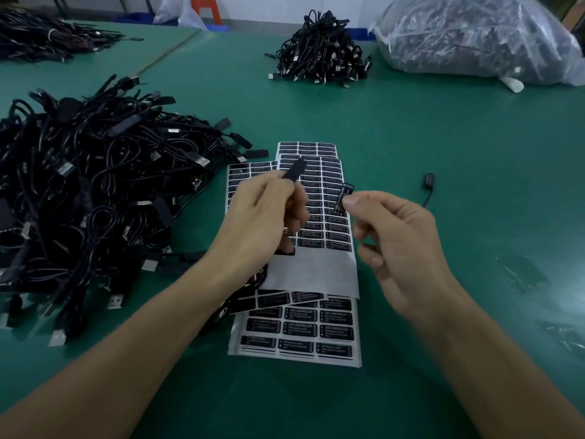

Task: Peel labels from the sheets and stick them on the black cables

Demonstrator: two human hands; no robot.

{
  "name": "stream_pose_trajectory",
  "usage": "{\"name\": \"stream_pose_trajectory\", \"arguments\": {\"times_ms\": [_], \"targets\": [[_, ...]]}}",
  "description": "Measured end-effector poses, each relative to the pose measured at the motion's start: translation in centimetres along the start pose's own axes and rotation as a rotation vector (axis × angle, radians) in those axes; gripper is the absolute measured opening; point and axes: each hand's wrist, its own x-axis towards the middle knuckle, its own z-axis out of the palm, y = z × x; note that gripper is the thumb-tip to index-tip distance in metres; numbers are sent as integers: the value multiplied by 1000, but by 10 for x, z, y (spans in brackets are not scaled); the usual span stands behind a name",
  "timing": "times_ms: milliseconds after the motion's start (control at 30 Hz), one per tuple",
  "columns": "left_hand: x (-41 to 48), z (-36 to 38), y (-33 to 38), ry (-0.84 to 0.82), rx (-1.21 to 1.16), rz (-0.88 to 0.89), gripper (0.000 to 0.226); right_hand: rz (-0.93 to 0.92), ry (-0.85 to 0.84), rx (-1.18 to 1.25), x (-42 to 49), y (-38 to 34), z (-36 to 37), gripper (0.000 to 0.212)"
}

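Above the label sheets [304, 277], the left hand [262, 213] is holding a black cable [294, 170], and the right hand [395, 236] is pinching a label [342, 198].

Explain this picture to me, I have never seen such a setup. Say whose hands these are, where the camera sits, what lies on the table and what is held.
There is no machine here: this is one picture from a camera worn on a person's head, looking down at their own bare hands. The left hand has a black cable end in its grip, pointing up. The right hand pinches one peeled label, near it but not yet stuck on. Below, label sheets lie overlapped on the green table. A big pile of black cables sits at the left, a smaller heap farther back, beside a clear plastic bag.
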Motion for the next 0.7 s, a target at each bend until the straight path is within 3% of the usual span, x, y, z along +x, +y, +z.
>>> {"name": "stream_pose_trajectory", "arguments": {"times_ms": [67, 233, 400, 700], "targets": [[0, 2, 1, -34, -26, 18, 34, 66, -50, 111, 1, 0, 1, 5], [-1, 7, -1, -122, -15, 27, 21, 87, -63, 186, 2, 0, 3, 14], [-3, 10, -3, -84, -56, 19, 3, 75, -28, 204, 3, 2, 3, 10], [-4, 9, -2, -151, -45, 3, 14, 43, 8, 193, 5, 5, 1, 15]]}}
